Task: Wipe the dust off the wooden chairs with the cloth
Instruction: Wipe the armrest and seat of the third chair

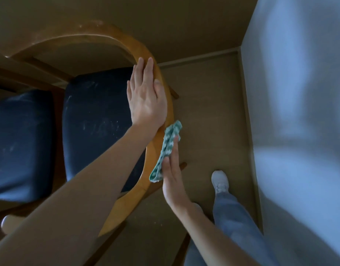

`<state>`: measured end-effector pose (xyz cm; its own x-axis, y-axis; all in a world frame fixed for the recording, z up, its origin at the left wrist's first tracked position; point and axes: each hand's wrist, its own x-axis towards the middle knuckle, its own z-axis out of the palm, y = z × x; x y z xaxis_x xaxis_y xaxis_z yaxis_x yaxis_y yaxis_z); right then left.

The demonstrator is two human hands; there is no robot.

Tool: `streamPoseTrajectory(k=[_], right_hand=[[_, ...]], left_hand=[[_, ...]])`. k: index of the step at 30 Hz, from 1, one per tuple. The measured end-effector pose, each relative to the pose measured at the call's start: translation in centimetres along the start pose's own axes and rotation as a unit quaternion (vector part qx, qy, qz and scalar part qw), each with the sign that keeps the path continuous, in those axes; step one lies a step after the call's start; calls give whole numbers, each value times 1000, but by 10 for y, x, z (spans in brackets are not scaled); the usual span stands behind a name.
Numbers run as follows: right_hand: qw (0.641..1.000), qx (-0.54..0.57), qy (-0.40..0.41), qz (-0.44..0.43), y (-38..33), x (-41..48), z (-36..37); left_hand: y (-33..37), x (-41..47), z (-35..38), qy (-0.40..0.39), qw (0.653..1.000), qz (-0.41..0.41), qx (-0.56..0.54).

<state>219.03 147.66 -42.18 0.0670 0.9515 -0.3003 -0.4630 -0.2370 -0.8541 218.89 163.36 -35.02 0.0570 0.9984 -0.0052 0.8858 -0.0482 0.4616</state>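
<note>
Just right of the frame's centre, the right hand (172, 181) is pressing the green-and-white cloth (166, 150) against the outer face of the wooden chair's back rail (127, 204), with its fingers straight and together. The cloth's long axis is running along the rail, from lower left to upper right. Above it, the left hand (146, 95) is lying flat on the rail, fingers straight and pointing up-frame.

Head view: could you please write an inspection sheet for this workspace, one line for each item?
Surface: curved light-brown wooden chair back rail, pale specks on its far part.
Job's things: green-and-white patterned cloth, pressed against the rail's outer side.
Clutter: nothing seen.
Grippers: left hand lies flat on the rail; right hand presses the cloth with straight fingers.
Cables: nothing seen.
Surroundings: two dark blue padded seats with whitish marks; beige floor; pale wall on the right; person's white shoe.
</note>
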Motion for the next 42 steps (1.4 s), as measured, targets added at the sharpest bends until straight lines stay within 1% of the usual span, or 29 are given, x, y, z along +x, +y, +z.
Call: streamPoseTrajectory(k=[3, 6, 8, 11, 13, 15, 16, 18, 22, 24, 27, 29, 32, 34, 36, 38, 40, 42], right_hand=[[1000, -3, 28, 5, 19, -34, 18], [999, -3, 38, 13, 27, -50, 25], [999, -6, 39, 25, 21, -39, 14], [997, -29, 58, 39, 1, 8, -8], [996, -52, 64, 26, -18, 32, -10], [996, -42, 80, -8, -23, 37, -2], [995, -29, 89, -21, -21, 30, 4], [995, -17, 100, -15, -3, 0, 18], [996, 22, 58, 68, 48, -82, 56], [994, 31, 63, 86, 48, -97, 59], [991, 18, 72, 115, 18, -69, 33], [994, 13, 62, 93, -6, -32, 10], [997, -44, 8, 55, -54, 33, -17], [993, -103, -32, 41, -85, 74, -26], [982, -167, -83, 27, -113, 109, -25], [955, -264, -135, 7, -132, 142, -16], [905, -385, -180, -11, -145, 174, -4], [839, -500, -213, -17, -155, 203, 5]], left_hand=[[-3, 1, 0, -5, 1000, 11, 2], [-5, 3, 0, -17, 1000, 21, 15], [-8, 4, -3, -31, 998, 37, 35], [-20, 2, -14, -69, 989, 102, 81], [-34, -11, -21, -91, 979, 146, 108], [-47, -34, -27, -105, 971, 173, 131], [-51, -44, -28, -111, 967, 180, 141], [-57, -57, -30, -124, 964, 185, 147], [-60, -62, -29, -128, 967, 177, 130], [-61, -62, -27, -124, 967, 174, 139], [-61, -61, -26, -121, 967, 173, 145], [-61, -61, -23, -118, 970, 170, 130], [-59, -63, -19, -101, 979, 160, 81], [-54, -65, -17, -72, 984, 152, 58], [-46, -64, -18, -34, 989, 134, 50], [-37, -60, -19, 0, 994, 104, 42], [-28, -56, -19, 21, 997, 71, 31], [-20, -51, -16, 21, 999, 36, 23]])
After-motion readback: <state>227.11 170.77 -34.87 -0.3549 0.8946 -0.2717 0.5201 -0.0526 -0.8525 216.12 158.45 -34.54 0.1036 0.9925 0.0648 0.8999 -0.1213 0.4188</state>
